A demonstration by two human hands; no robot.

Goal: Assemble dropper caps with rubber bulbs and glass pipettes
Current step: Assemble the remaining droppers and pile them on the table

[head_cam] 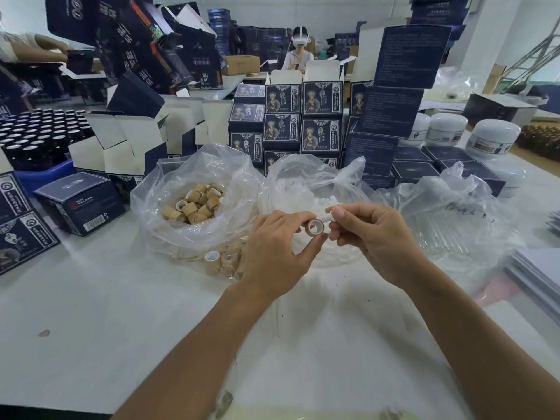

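your left hand (274,250): fingers pinch tan bamboo-look ring cap (314,227), open end facing you | your right hand (371,237): fingers curled round small white rubber bulb (328,217), at 1 o'clock of cap, just beside it | clear bag of tan caps (194,204) at 10 o'clock on white bench (121,313)
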